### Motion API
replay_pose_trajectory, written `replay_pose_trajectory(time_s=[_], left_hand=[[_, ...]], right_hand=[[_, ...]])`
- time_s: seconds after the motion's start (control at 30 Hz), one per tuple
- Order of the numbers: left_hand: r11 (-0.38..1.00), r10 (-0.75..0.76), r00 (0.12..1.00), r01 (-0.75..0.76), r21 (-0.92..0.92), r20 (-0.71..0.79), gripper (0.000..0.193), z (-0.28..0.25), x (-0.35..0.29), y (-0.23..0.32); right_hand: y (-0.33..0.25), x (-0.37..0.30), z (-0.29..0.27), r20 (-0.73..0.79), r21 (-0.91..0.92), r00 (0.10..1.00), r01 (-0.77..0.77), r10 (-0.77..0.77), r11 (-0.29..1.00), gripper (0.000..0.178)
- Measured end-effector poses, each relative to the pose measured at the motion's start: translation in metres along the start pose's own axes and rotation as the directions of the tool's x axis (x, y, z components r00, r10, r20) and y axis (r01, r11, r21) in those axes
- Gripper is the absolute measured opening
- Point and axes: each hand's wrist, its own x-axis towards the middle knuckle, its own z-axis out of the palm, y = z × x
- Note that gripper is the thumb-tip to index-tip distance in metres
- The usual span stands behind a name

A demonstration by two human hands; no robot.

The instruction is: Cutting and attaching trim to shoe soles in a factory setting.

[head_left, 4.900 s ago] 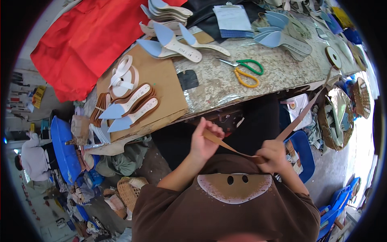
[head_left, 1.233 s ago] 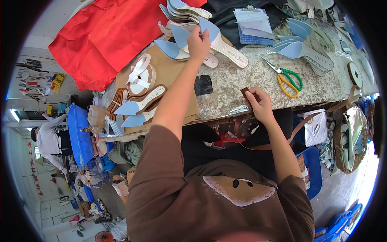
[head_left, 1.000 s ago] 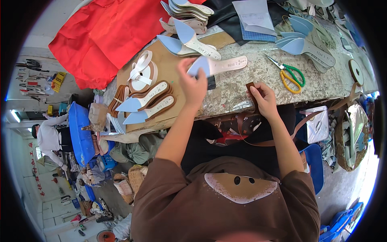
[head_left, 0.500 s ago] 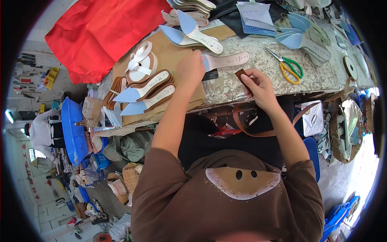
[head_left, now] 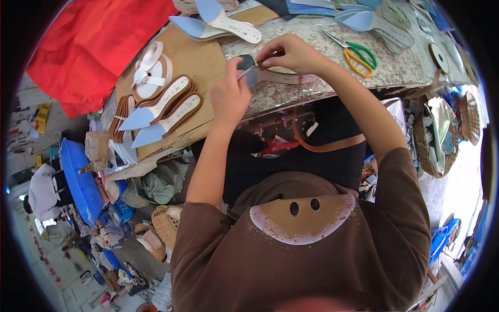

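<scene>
A shoe insole (head_left: 283,76), pale with a blue toe end, is held at that end by my left hand (head_left: 228,96), its thumb and fingers closed on it. My right hand (head_left: 293,54) pinches the end of a brown leather strip (head_left: 332,145) close to the insole's toe edge. Fingers hide whether strip and edge touch. The strip drops past the table edge and loops across my lap. To the left lie insoles with brown edges (head_left: 171,96) and a roll of white tape (head_left: 153,73). More blue-toed insoles (head_left: 228,25) lie beyond my left hand.
Scissors (head_left: 358,58) with green and yellow handles lie on the worn table, right of my right hand. Another insole stack (head_left: 364,23) is behind them. Red sheet material (head_left: 99,49) covers the far left. A blue tub (head_left: 83,179) stands left of the table.
My left hand has taken up the insole from the table and drawn it nearer. My right hand has brought the strip's end left to the insole. The whole view has shifted.
</scene>
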Motion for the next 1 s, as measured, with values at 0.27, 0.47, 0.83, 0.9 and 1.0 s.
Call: replay_pose_trajectory(time_s=[0.27, 0.47, 0.83, 0.9, 1.0], left_hand=[[0.999, 0.023, 0.999, -0.022, 0.029, -0.038, 0.041, 0.001, -0.002, -0.002], [0.999, 0.028, 1.0, -0.028, 0.038, -0.01, 0.035, 0.001, 0.006, 0.001], [0.946, 0.286, 0.944, -0.252, 0.203, -0.163, 0.01, 0.012, 0.001, -0.006], [0.948, 0.279, 0.949, -0.248, 0.2, -0.145, 0.006, 0.011, -0.002, -0.007], [0.949, 0.277, 0.951, -0.247, 0.198, -0.137, 0.007, 0.011, -0.003, -0.008]], right_hand=[[-0.01, 0.023, 0.009, 0.137, 0.138, 0.988, -0.086, 0.068, 0.987, 0.015], [-0.003, 0.029, 0.013, 0.15, -0.147, 0.988, -0.007, 0.03, 0.989, 0.015], [0.027, 0.025, -0.006, 0.134, -0.116, 0.988, 0.093, -0.077, 0.989, 0.015], [0.036, 0.025, -0.006, 0.145, -0.01, 0.98, 0.14, -0.137, 0.99, 0.014], [0.046, 0.021, -0.003, 0.162, 0.068, 0.985, 0.043, -0.054, 0.997, 0.012]])
